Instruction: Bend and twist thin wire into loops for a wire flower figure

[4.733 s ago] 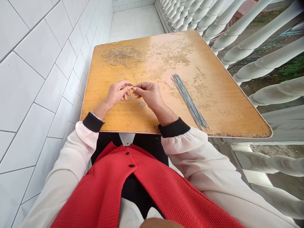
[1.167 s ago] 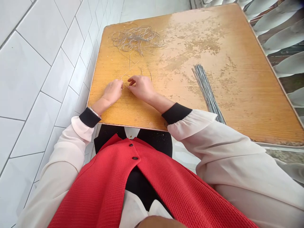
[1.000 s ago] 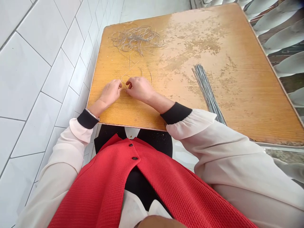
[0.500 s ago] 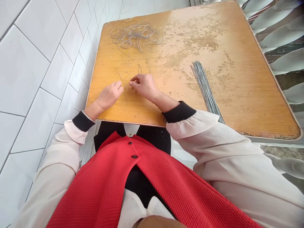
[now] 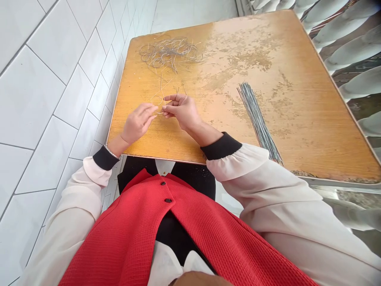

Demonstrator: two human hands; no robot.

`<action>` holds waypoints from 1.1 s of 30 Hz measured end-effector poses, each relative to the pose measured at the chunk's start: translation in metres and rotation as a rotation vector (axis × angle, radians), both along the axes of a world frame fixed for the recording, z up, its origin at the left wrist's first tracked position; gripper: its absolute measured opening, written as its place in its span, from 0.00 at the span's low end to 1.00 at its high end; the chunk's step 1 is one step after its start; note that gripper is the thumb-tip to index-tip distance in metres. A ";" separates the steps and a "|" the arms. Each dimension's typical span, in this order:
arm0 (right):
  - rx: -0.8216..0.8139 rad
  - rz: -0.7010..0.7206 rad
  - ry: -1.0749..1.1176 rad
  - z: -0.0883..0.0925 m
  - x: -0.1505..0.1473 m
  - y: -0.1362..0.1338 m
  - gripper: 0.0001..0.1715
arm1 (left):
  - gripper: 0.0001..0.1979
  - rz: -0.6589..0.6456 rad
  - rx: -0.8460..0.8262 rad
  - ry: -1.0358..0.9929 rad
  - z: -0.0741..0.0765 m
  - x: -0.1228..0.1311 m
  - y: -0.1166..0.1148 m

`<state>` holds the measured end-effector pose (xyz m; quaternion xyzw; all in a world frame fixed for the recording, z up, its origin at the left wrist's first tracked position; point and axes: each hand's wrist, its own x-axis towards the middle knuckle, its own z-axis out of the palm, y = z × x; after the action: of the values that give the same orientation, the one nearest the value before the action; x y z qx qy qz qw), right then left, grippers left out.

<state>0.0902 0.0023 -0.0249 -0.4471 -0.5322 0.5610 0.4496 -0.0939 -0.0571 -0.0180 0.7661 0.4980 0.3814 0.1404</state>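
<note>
A thin, curled piece of wire (image 5: 161,89) lies on the table in front of my hands, with a small loop close to the fingertips. My right hand (image 5: 183,112) pinches a thin wire between thumb and fingers; most of that wire is too fine to follow. Just to its left is my left hand (image 5: 137,122), palm turned toward the right hand. Its thumb and fingers are apart, and the fingertips almost reach the wire end at the right hand. A tangled heap of wire (image 5: 171,52) lies farther off, at the table's far left.
A bundle of straight grey wires (image 5: 259,121) lies to the right of my hands. The worn wooden table (image 5: 315,119) borders a white tiled wall (image 5: 44,95) on the left. White balusters (image 5: 351,57) stand along its right side. Short wire bits (image 5: 180,89) lie beyond my right hand.
My left hand's thumb and fingers have spread apart and moved slightly right, closer to the right hand. My right hand's fingers have extended somewhat. The whole view has shifted slightly, so the table appears lower.
</note>
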 end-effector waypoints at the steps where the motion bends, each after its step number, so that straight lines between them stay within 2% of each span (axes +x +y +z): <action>1: 0.066 -0.013 -0.020 -0.004 -0.001 0.002 0.14 | 0.14 0.045 -0.023 -0.140 0.002 0.002 -0.001; 4: 0.263 -0.062 -0.078 -0.014 -0.003 0.004 0.14 | 0.15 0.135 -0.301 -0.528 0.011 0.011 -0.004; 6: 0.349 -0.099 -0.109 -0.016 -0.003 0.003 0.14 | 0.12 0.086 -0.510 -0.672 0.018 0.018 -0.007; 8: 0.374 -0.115 -0.126 -0.014 -0.003 0.000 0.13 | 0.09 0.044 -0.614 -0.761 0.023 0.024 -0.009; 13: 0.200 -0.010 0.005 -0.003 -0.001 -0.007 0.06 | 0.05 0.075 -0.636 -0.853 0.026 0.030 -0.007; 17: 0.046 0.048 0.121 0.004 0.001 -0.008 0.11 | 0.04 0.087 -0.640 -0.895 0.022 0.028 -0.004; 21: -0.034 0.089 0.188 0.006 0.004 -0.008 0.11 | 0.04 0.062 -0.622 -0.929 0.018 0.027 0.000; 26: -0.052 0.105 0.180 0.004 0.005 -0.007 0.11 | 0.03 0.049 -0.671 -0.950 0.016 0.023 0.004; 33: 0.058 0.052 0.078 0.002 0.002 -0.010 0.08 | 0.04 0.068 -0.684 -0.872 0.022 0.022 0.000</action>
<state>0.0917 -0.0073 -0.0231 -0.3977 -0.5419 0.5737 0.4681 -0.0724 -0.0568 0.0038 0.4314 0.5136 0.4842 0.5619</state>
